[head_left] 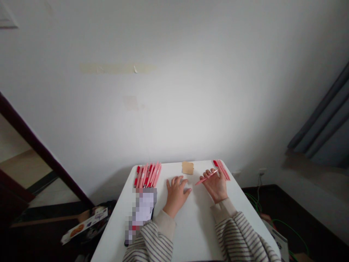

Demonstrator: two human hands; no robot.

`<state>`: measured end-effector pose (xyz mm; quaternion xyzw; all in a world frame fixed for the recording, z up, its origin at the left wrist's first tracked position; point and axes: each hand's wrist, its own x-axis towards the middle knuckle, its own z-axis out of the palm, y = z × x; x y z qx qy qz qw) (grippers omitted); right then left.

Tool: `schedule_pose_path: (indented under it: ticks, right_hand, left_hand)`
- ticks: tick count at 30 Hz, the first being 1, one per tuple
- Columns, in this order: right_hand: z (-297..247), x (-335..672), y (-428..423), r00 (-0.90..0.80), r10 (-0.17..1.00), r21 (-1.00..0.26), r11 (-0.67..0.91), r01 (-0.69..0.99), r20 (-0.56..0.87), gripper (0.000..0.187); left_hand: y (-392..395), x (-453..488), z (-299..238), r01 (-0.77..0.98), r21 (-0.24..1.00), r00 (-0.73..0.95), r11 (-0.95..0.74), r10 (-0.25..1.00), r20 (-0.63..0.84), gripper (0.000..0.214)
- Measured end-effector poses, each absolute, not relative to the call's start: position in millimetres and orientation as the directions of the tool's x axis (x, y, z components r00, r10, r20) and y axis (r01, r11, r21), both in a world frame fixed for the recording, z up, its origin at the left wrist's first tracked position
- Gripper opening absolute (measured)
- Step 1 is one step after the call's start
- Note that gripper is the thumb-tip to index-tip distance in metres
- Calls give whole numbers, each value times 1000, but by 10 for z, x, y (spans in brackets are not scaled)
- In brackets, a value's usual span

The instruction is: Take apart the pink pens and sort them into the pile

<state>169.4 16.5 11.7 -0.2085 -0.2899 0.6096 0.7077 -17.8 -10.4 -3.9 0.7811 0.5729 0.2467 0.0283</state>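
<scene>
- Right hand (217, 187), palm up, fingers curled, holds my slim pink plastic-looking pen with silvery end (206, 177).
- Pen lies diagonally, pink end pointing toward my left hand (177, 193): palm down on white bench (195, 225), fingers spread, nothing visible held.
- Pixelated oblong item (143, 207) unreadable, partly under my striped sleeve (156, 240).

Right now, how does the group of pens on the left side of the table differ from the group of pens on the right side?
Number: the left group has clearly more pens than the right group.
Width: the left group spreads wider; the right group makes a narrow strip.
Slant: in this view, the left group's far ends lean rightward, the right group's leftward.
Shared: both mix red and pink and lie near the table's far edge.
</scene>
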Motion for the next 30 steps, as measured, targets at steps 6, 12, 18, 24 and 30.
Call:
schedule_pose_path:
  ticks: [6, 12, 18, 24, 30]
  right_hand:
    - [61, 1720, 190, 59, 988, -599, 134, -790, 142, 40]
    - [50, 1731, 214, 31, 999, -486, 39, -873, 24, 16]
    - [25, 1752, 255, 159, 986, -514, 113, -851, -46, 20]
    - [-3, 1780, 268, 220, 975, -561, 180, -808, -4, 26]
    - [-25, 1783, 283, 232, 973, -618, 183, -765, 1, 24]
  left_hand:
    - [-96, -178, -33, 876, 346, 213, -337, 913, 348, 34]
    - [-44, -195, -8, 888, 342, 177, -306, 916, 360, 29]
    - [58, -226, -56, 907, 271, 210, -321, 905, 371, 41]
    - [112, -221, -116, 926, 205, 241, -317, 915, 324, 60]
    - [113, -221, -132, 919, 222, 253, -326, 919, 303, 56]
